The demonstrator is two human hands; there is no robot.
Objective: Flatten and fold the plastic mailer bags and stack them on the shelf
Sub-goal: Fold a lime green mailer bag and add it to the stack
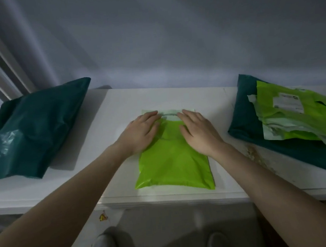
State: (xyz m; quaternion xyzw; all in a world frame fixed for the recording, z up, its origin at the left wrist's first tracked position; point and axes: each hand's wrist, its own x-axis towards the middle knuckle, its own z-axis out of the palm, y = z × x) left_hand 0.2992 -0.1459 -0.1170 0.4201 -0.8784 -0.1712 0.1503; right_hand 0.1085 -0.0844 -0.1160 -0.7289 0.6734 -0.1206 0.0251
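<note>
Before you, a white shelf (117, 105) runs along a pale wall, its front edge nearest your feet. At the middle lies a bright green mailer bag (173, 167), flat on the surface, its pale top flap towards the back edge and its bottom close to the front edge. Towards the left end, a bulging dark teal bag (36, 129) rests on the shelf, well apart from the green one. At the right end, a flat dark teal mailer (242, 125) lies directly on the surface. Near the right-hand front edge, the white top shows a brownish scuffed patch (253, 153).
</note>
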